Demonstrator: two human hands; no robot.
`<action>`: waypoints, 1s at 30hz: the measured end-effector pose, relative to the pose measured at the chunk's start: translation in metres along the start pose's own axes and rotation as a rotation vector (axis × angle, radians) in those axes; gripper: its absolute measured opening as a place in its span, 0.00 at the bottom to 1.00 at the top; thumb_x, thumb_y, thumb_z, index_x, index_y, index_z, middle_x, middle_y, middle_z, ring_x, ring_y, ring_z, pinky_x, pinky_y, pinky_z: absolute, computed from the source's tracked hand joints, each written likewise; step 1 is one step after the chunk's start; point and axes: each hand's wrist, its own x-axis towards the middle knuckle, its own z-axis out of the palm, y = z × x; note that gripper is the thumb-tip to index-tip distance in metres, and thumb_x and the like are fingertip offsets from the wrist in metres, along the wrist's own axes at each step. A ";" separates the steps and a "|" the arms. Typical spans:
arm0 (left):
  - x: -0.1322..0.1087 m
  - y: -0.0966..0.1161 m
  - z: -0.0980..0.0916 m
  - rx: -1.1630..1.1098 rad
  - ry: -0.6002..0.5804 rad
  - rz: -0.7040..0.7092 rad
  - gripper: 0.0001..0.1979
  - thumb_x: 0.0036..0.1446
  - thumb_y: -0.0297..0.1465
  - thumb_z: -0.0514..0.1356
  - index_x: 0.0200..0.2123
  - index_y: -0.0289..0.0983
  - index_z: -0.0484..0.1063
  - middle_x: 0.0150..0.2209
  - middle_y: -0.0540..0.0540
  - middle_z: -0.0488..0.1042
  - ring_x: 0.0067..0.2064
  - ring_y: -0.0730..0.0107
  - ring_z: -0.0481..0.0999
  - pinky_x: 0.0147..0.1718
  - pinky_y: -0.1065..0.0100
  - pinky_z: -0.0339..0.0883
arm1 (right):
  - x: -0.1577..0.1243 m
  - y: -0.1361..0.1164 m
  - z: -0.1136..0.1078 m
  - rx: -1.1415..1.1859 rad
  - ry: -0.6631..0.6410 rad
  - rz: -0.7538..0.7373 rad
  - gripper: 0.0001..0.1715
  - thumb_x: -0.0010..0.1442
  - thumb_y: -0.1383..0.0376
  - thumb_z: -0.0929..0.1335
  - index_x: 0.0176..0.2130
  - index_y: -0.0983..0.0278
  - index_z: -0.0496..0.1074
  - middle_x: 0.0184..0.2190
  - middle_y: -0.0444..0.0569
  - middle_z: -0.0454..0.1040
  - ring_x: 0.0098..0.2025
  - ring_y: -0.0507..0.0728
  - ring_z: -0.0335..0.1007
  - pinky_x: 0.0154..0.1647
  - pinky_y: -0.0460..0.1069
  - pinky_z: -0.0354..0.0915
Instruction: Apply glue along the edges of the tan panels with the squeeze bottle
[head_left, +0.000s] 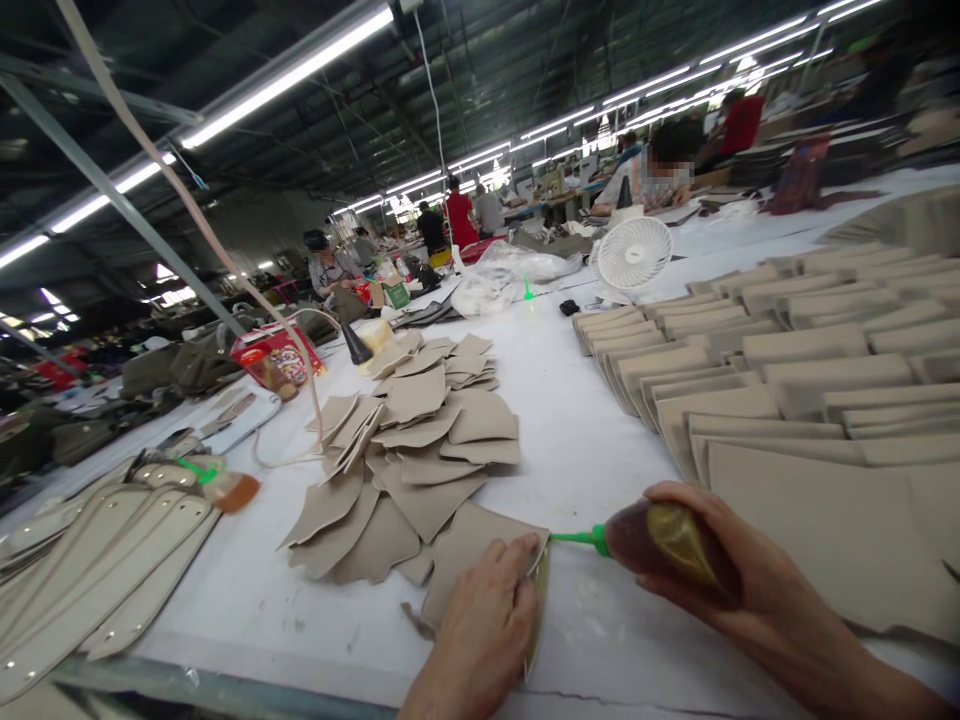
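Head-worn cam, frame rolled a bit, faces fwd and down over a white tabletop [547, 405]: L hand [487, 610] and R hand [712, 560] sit close up, btm ctr and lower R; sightline runs deep to distant workers [459, 215], upper ctr, w/ ceiling lights [292, 76] overhead, upper L to upper R.

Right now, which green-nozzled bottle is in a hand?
The dark amber bottle in the right hand, nozzle toward the beige piece under the left hand. No hand touches the orange bottle by the pale strips, or the green tip farther back.
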 end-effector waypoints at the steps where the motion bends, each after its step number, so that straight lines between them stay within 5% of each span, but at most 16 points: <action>1: 0.000 0.000 0.000 0.002 0.000 -0.003 0.25 0.63 0.27 0.46 0.60 0.39 0.68 0.49 0.44 0.73 0.49 0.61 0.73 0.55 0.64 0.63 | -0.001 0.001 0.001 0.002 -0.002 -0.001 0.27 0.63 0.48 0.71 0.56 0.51 0.60 0.49 0.47 0.70 0.46 0.65 0.71 0.49 0.56 0.70; 22: -0.002 0.000 0.000 0.007 0.007 -0.013 0.26 0.62 0.28 0.46 0.62 0.39 0.66 0.51 0.43 0.72 0.51 0.59 0.72 0.57 0.63 0.61 | -0.015 0.005 0.006 0.133 -0.070 0.135 0.30 0.60 0.49 0.72 0.58 0.48 0.61 0.53 0.44 0.69 0.52 0.62 0.69 0.56 0.52 0.66; 27: 0.001 -0.001 0.001 0.001 0.018 -0.029 0.26 0.62 0.28 0.47 0.62 0.39 0.66 0.52 0.44 0.72 0.52 0.60 0.72 0.58 0.63 0.59 | -0.020 -0.003 0.004 0.172 -0.132 0.130 0.32 0.55 0.51 0.75 0.56 0.49 0.65 0.49 0.43 0.74 0.47 0.62 0.74 0.47 0.48 0.71; 30: 0.003 -0.001 0.002 -0.010 0.021 -0.034 0.26 0.61 0.30 0.48 0.62 0.39 0.66 0.51 0.44 0.73 0.50 0.60 0.73 0.56 0.63 0.62 | -0.021 -0.010 0.001 0.234 -0.121 0.257 0.31 0.53 0.51 0.76 0.53 0.53 0.68 0.46 0.45 0.75 0.45 0.64 0.74 0.45 0.50 0.71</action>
